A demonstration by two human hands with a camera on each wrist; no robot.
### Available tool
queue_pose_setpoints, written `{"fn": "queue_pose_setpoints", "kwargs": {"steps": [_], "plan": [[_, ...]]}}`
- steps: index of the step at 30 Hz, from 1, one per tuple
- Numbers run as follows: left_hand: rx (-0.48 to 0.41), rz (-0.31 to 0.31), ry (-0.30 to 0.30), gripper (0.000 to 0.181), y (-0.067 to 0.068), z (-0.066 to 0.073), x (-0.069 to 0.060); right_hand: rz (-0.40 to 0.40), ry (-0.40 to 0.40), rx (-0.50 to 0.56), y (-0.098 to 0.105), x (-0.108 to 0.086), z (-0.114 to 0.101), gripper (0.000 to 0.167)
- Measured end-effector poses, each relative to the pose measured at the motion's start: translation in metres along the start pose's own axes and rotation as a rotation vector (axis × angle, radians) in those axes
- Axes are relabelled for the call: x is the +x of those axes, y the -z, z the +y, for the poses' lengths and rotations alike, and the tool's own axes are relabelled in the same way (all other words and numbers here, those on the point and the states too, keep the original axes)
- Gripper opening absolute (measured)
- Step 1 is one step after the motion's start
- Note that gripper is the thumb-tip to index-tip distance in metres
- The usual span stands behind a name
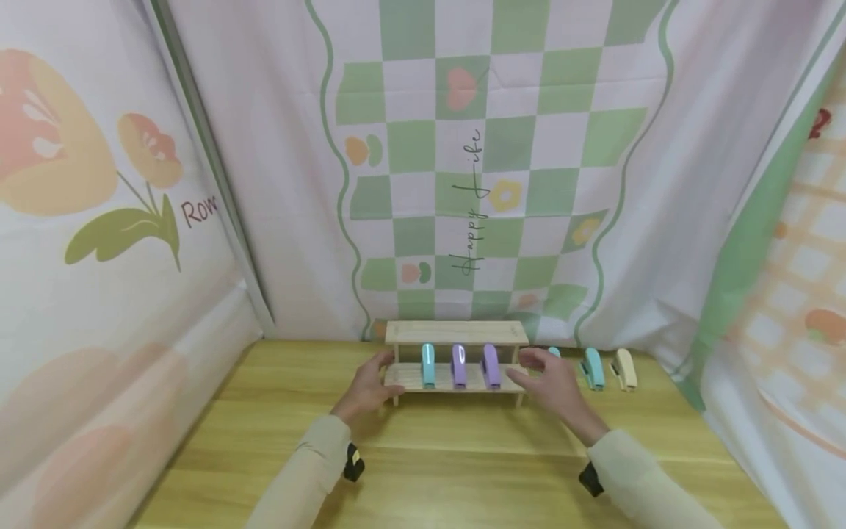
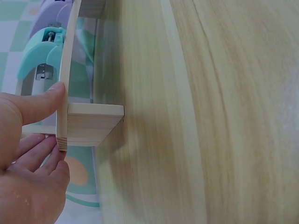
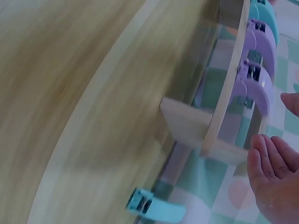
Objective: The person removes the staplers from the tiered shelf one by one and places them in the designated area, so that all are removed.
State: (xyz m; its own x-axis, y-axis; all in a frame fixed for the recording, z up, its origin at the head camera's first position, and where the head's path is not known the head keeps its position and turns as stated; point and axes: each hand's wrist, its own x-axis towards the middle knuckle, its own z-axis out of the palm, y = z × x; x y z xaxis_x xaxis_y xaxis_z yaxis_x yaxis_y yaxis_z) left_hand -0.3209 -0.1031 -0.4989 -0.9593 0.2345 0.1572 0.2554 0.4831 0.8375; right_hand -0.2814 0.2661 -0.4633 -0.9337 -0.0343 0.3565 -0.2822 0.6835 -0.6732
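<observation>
The left hand (image 1: 366, 382) is pinching the left end of the wooden rack (image 1: 456, 332), its grip clamping the board; pulling from that end alone could be swivelling the rack on the desk (image 1: 456, 470). On the lower shelf, a teal stapler (image 1: 428, 367) and two purple staplers (image 1: 459, 369) are standing in a row, seemingly loose, so a jolt or tilt could be toppling them. The right hand (image 1: 551, 378) is hovering by the right end, its grip apart and holding nothing; whether its fingertips are touching wood, I cannot tell. It is partly hiding another teal stapler (image 1: 554, 352), which a careless outward swing could be knocking. Farther right, a third teal stapler (image 1: 593, 369) and a cream stapler (image 1: 624, 369) are standing at less risk.
</observation>
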Motion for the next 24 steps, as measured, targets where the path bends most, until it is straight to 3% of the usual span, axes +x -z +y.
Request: {"fn": "queue_pose_setpoints", "kwargs": {"steps": [8, 13, 24], "plan": [[0.006, 0.004, 0.002, 0.075, -0.001, 0.0, 0.0, -0.013, -0.009, 0.02, -0.025, 0.004, -0.015, 0.046], [0.003, 0.0, 0.01, 0.074, -0.002, 0.0, 0.0, 0.032, -0.044, -0.015, -0.037, 0.008, -0.019, 0.04], [0.027, -0.006, 0.016, 0.073, 0.0, 0.002, -0.002, 0.092, -0.107, -0.005, -0.044, 0.013, -0.024, 0.032]]}}
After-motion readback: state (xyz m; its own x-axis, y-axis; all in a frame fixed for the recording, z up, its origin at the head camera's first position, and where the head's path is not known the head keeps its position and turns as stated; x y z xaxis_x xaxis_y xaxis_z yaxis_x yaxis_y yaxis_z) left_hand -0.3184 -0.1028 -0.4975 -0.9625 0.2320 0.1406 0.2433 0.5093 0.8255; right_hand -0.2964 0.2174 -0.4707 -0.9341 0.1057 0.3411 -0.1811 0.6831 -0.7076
